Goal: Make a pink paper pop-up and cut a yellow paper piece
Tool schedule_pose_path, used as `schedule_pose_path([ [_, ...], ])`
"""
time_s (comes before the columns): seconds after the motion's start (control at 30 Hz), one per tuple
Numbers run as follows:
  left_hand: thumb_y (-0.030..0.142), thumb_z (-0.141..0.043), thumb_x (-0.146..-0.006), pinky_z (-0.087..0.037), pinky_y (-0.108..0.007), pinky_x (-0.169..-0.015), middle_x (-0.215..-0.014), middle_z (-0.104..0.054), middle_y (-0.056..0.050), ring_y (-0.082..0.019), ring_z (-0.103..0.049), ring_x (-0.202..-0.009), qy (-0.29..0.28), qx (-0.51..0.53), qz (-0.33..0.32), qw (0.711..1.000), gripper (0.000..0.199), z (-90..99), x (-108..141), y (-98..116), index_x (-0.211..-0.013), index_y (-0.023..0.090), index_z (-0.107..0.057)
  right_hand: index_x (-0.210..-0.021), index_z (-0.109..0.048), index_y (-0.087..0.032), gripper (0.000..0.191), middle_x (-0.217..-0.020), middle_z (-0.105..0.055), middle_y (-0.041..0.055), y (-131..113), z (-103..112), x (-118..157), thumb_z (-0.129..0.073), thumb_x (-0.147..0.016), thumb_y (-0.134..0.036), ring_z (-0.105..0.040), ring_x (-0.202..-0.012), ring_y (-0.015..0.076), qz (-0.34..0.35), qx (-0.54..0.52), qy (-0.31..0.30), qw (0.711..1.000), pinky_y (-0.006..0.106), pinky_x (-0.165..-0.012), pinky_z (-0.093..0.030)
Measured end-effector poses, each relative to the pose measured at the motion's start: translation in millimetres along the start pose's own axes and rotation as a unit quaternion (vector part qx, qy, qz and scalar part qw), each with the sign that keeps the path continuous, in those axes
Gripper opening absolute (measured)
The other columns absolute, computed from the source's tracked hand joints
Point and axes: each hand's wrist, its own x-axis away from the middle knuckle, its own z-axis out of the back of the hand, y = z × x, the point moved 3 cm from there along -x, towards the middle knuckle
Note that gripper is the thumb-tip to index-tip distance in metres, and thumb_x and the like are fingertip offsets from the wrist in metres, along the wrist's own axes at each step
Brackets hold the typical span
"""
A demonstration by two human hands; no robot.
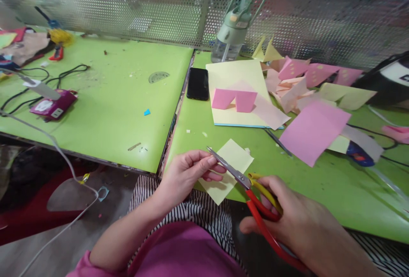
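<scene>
My left hand (188,170) pinches a pale yellow paper piece (228,170) at its left edge, holding it over the front edge of the green table (319,183). My right hand (297,221) grips the red and yellow handles of a pair of scissors (246,183). The grey blades lie nearly closed across the yellow paper, tips pointing up-left towards my left thumb.
A black phone (197,83), a yellow sheet with folded pink paper (234,99), a large pink sheet (313,131) and several pink and yellow scraps (300,81) lie behind. A green water bottle (236,23) stands by the perforated screen. The left table (111,93) holds cables and a magenta box (53,105).
</scene>
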Motion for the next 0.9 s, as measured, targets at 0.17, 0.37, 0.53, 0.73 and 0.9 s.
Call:
schedule_pose_path([
  [0.17, 0.037, -0.072, -0.086, -0.055, -0.021, -0.066, -0.081, -0.079, -0.007, -0.012, -0.073, -0.068, -0.003, 0.019, 0.012, 1.000, 0.024, -0.3, 0, -2, -0.087, 0.013, -0.070, -0.099, -0.063, -0.027, 0.060, -0.063, -0.072, 0.0012, 5, 1, -1, -0.078, -0.059, -0.068, -0.066, -0.048, 0.0256, -0.069, -0.057, -0.019, 0.996, 0.032, -0.039, -0.045],
  [0.37, 0.037, -0.076, -0.083, -0.059, -0.025, -0.067, -0.080, -0.079, -0.007, -0.016, -0.074, -0.066, -0.083, 0.066, 0.029, 0.994, 0.049, -9.1, 0, -7, -0.125, 0.014, -0.066, -0.100, -0.056, -0.027, 0.046, -0.084, -0.073, 0.0044, -2, 2, -7, -0.074, -0.069, -0.056, -0.070, -0.068, 0.0221, -0.158, -0.341, 0.047, 0.925, 0.032, -0.056, -0.057],
  [0.53, 0.027, -0.074, -0.087, -0.060, -0.024, -0.067, -0.083, -0.080, -0.003, -0.015, -0.075, -0.067, -0.143, 0.091, -0.012, 0.985, 0.085, -12.1, 4, -8, -0.158, 0.029, -0.025, -0.101, -0.055, -0.025, 0.034, -0.094, -0.072, 0.0046, -19, 4, -30, -0.067, -0.081, -0.050, -0.070, -0.076, 0.0201, -0.104, -0.396, -0.017, 0.912, 0.032, -0.065, -0.060],
  [0.73, 0.026, -0.072, -0.089, -0.061, -0.025, -0.074, -0.077, -0.078, 0.000, -0.016, -0.076, -0.072, -0.146, 0.035, -0.020, 0.989, 0.089, -11.1, 14, -10, -0.159, 0.034, -0.018, -0.100, -0.050, -0.025, 0.038, -0.093, -0.068, 0.0019, -34, -2, -34, -0.072, -0.078, -0.047, -0.068, -0.075, 0.0155, -0.105, -0.513, -0.057, 0.850, 0.028, -0.066, -0.060],
  [0.9, 0.033, -0.071, -0.090, -0.060, -0.029, -0.082, -0.081, -0.078, -0.002, -0.017, -0.075, -0.078, -0.155, -0.020, -0.025, 0.987, 0.086, -14.3, 18, -16, -0.159, 0.032, -0.020, -0.097, -0.052, -0.025, 0.030, -0.081, -0.065, -0.0016, -40, -7, -28, -0.073, -0.077, -0.034, -0.067, -0.072, 0.0145, -0.157, -0.529, -0.047, 0.833, 0.028, -0.069, -0.059],
])
